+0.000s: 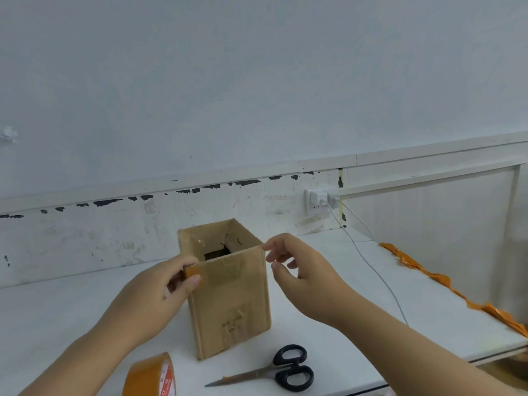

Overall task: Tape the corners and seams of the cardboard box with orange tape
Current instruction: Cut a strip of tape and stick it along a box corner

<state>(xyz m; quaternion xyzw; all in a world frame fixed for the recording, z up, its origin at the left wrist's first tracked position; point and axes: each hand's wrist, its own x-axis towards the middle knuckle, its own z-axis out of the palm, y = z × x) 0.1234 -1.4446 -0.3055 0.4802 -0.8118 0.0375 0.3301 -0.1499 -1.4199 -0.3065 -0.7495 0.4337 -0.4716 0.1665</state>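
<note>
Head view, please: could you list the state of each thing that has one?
cardboard box: upright, top open
tape strip: pinched by left hand at the box's near-left corner
right hand: fingertips at the near-right corner
tape roll: standing on edge
scissors: closed, lying flat

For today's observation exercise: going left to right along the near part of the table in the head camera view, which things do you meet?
Roll of orange tape → cardboard box → scissors → white cable → crumpled orange tape strip along the table's right edge.
</note>
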